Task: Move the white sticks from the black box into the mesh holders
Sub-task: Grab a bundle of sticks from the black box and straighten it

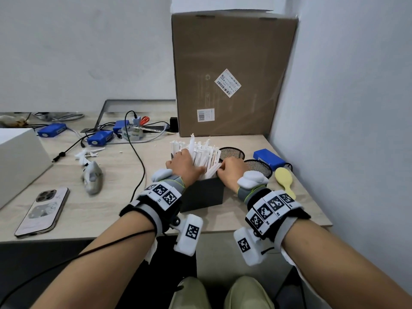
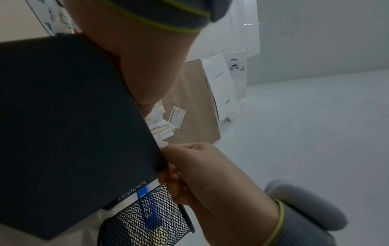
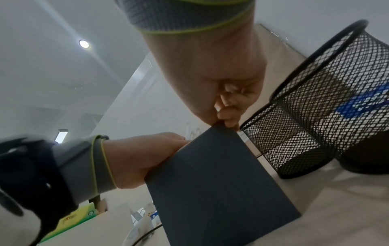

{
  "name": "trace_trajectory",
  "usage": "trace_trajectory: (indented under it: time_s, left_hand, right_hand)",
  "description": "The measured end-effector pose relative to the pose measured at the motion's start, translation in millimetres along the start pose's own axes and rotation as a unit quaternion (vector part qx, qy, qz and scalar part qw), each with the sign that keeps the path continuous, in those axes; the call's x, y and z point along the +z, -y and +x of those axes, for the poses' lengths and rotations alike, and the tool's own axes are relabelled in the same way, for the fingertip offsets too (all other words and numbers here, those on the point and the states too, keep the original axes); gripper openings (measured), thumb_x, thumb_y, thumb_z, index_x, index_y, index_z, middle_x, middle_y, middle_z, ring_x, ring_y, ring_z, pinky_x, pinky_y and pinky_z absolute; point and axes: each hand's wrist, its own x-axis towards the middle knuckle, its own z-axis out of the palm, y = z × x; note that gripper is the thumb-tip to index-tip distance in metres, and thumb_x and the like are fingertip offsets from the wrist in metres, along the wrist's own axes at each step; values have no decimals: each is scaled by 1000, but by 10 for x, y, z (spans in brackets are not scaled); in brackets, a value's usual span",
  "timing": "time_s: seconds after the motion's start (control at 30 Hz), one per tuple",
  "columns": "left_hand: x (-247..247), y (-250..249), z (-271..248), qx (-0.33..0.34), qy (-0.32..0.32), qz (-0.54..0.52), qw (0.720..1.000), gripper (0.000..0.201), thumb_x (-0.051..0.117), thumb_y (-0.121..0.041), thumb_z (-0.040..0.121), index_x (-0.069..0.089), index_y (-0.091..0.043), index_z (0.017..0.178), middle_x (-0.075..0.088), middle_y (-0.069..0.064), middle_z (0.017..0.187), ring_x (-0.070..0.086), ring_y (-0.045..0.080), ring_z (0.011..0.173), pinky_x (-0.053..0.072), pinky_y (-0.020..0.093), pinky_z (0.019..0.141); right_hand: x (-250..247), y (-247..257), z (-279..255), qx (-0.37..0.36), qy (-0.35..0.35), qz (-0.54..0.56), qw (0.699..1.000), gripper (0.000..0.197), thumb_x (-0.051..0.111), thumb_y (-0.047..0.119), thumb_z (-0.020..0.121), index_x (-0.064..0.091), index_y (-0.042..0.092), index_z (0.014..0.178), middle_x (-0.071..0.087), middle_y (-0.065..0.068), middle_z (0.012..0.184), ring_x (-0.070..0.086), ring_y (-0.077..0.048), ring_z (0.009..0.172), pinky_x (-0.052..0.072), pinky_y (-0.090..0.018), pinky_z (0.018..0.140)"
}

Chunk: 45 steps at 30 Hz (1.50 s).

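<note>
Two hands meet over the black box point(image 1: 201, 192) at the near edge of the worktop point(image 1: 111, 197). We see our left hand point(image 1: 185, 163) laid on the left side of the white sticks point(image 1: 200, 152), its fingers point(image 1: 197, 170) fairly straight and pressed against the bundle; whether they curl round any stick we cannot tell. Our right hand point(image 1: 233, 171) sits at the box's right rim, its fingers point(image 3: 228, 114) curled tight and pinching at the near sticks, as the right wrist view shows from below. The sticks stand packed in the box, leaning toward the far side.

Just beyond the right hand stand two mesh holders point(image 1: 258, 167), side by side and touching the box. A yellow brush point(image 1: 284, 179) and a blue pack point(image 1: 268, 158) lie to their right. A phone point(image 1: 42, 211) lies face down at the left.

At the far end stands a cardboard carton point(image 1: 231, 72) with a barcode label point(image 1: 227, 83) too small to read. The left wrist view catches a white carton point(image 2: 223, 89), its lettering unclear.
</note>
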Motion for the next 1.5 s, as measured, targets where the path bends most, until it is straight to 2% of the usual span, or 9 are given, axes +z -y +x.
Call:
trace_trajectory:
  time_s: [0.2, 0.33, 0.53, 0.73, 0.87, 1.0, 1.2, 1.33, 1.5]
  left_hand:
    - [-41, 0, -34, 9, -15, -57, 998, 36, 54, -27, 91, 47, -4, 118, 59, 16, 119, 53, 35, 114, 36, 40, 97]
    - [-66, 26, -45, 15, -10, -82, 996, 31, 53, -24, 88, 48, -4, 112, 62, 17, 110, 56, 37, 106, 37, 39, 93]
    - [-50, 18, -45, 42, 46, -4, 998, 35, 57, -44, 83, 49, -15, 99, 62, 7, 98, 57, 30, 102, 31, 38, 92]
    - [-66, 34, -50, 38, 34, -47, 998, 20, 49, -35, 89, 47, -16, 92, 61, 8, 96, 56, 30, 105, 30, 38, 95]
    - [-99, 34, -30, 31, 54, -54, 997, 27, 52, -36, 87, 55, -12, 101, 63, 8, 102, 57, 30, 106, 31, 36, 95]
    - [-116, 29, -12, 32, 79, -43, 995, 23, 51, -37, 89, 46, -14, 88, 53, 4, 89, 56, 30, 104, 31, 37, 92]
    - [-147, 80, -19, 10, 65, -155, 986, 28, 49, -27, 90, 49, -8, 112, 60, 13, 110, 54, 35, 106, 37, 41, 99]
    - [-143, 137, 14, 16, 73, -227, 971, 31, 56, -25, 85, 50, -10, 112, 64, 11, 106, 56, 35, 104, 42, 49, 100]
    - [-159, 129, 11, 45, 58, -302, 950, 24, 55, -27, 93, 53, -13, 113, 62, 4, 97, 58, 22, 89, 48, 33, 85]
  right_hand:
    - [-33, -7, -8, 13, 33, 49, 998, 22, 54, 17, 84, 67, 0, 79, 63, -14, 73, 55, -32, 74, 27, -25, 47]
    - [-5, -35, -11, 24, 33, 89, 995, 28, 56, 19, 84, 71, -3, 89, 72, -19, 91, 64, -37, 91, 31, -27, 58]
    - [8, -29, -26, 39, 26, 103, 994, 27, 55, 19, 83, 72, -1, 90, 72, -19, 91, 65, -37, 91, 39, -32, 62]
    - [-6, -12, -42, 42, 27, 114, 992, 27, 55, 20, 85, 72, 0, 92, 72, -18, 94, 64, -37, 93, 36, -28, 64]
    - [-8, -6, -50, 43, 26, 105, 993, 27, 55, 19, 86, 71, 0, 96, 72, -19, 97, 64, -37, 96, 45, -34, 70]
    - [-3, -7, -49, 45, 21, 102, 994, 28, 55, 20, 85, 71, 0, 98, 72, -19, 99, 63, -38, 98, 49, -37, 77]
    - [3, -18, -37, 38, 30, 100, 994, 30, 53, 22, 87, 70, 0, 98, 71, -20, 97, 64, -37, 94, 49, -37, 76]
    - [-3, -22, -35, 36, 33, 99, 994, 30, 55, 23, 87, 69, 0, 98, 70, -20, 97, 63, -38, 94, 46, -36, 73]
    - [8, -25, -24, 38, 33, 91, 995, 28, 56, 21, 85, 67, 0, 99, 70, -19, 96, 63, -36, 93, 37, -30, 65]
